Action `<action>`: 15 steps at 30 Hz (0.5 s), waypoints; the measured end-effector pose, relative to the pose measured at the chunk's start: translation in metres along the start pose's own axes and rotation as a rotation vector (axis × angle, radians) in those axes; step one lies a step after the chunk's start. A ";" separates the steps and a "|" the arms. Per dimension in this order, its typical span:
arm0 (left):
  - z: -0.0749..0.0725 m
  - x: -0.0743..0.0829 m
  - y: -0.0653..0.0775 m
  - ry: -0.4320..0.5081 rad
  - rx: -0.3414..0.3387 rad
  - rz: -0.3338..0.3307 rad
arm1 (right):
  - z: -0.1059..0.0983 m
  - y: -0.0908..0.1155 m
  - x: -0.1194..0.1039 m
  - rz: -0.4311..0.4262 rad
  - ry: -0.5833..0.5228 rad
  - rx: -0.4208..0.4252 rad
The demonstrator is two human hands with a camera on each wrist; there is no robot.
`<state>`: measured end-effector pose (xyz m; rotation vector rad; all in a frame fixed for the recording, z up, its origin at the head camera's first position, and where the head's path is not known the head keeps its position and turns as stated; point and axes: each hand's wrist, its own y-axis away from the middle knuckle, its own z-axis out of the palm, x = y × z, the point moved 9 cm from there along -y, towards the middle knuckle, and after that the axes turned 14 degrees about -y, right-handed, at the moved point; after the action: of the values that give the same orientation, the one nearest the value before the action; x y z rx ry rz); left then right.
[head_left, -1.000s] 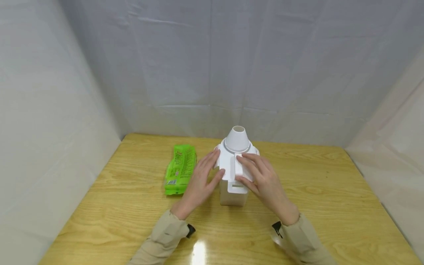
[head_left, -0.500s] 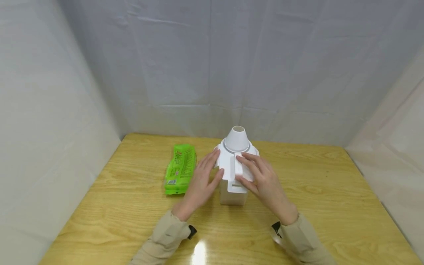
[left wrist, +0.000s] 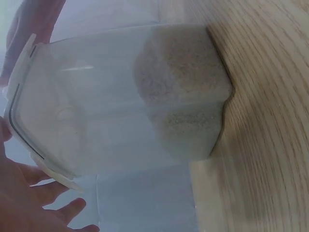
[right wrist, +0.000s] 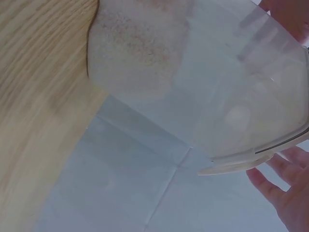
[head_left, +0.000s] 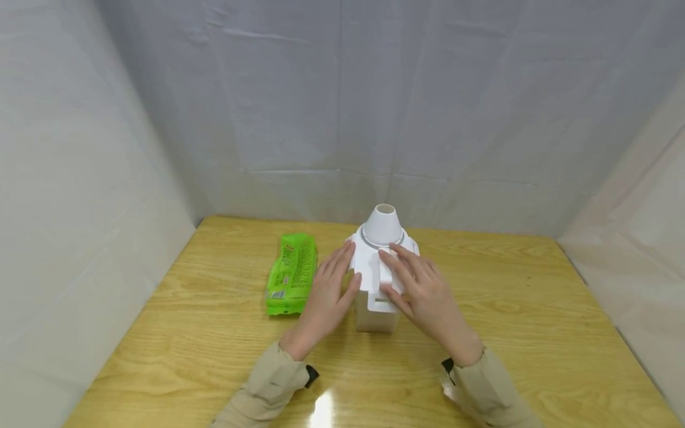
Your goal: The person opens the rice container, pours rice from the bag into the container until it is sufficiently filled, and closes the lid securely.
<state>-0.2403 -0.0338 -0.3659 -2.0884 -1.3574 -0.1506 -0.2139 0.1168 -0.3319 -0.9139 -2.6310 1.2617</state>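
Observation:
A see-through storage container stands upright on the table, with pale rice-like grains in its lower part. Its white lid has a raised handle and, at the far end, a white cone-shaped cup with its narrow end up. My left hand lies along the lid's left edge, fingers extended and thumb apart. Over the handle is my right hand, fingers spread, index fingertip and thumb near the handle's two ends. A side flap of the lid sticks outward beside the right fingers.
A bright green printed packet lies on the wooden table, left of the container and close to the left hand. Pale sheeting hangs behind the table and along both sides.
The right hand's index and middle fingers have shifted slightly forward over the handle. The left hand has barely moved; the container and the green packet stay in place.

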 end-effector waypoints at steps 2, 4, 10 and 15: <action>-0.001 0.001 0.000 -0.013 -0.009 -0.010 | 0.000 0.000 -0.001 -0.009 0.029 -0.008; -0.001 0.001 0.000 -0.025 -0.019 -0.025 | 0.000 0.000 -0.002 -0.023 0.058 -0.011; -0.001 -0.003 0.003 -0.051 -0.073 -0.119 | 0.001 0.001 -0.008 -0.072 0.144 -0.017; -0.001 -0.001 0.003 -0.094 -0.101 -0.170 | -0.001 0.002 -0.014 -0.106 0.180 -0.002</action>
<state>-0.2377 -0.0360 -0.3666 -2.0836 -1.6151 -0.1982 -0.2009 0.1110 -0.3304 -0.8344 -2.5051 1.0979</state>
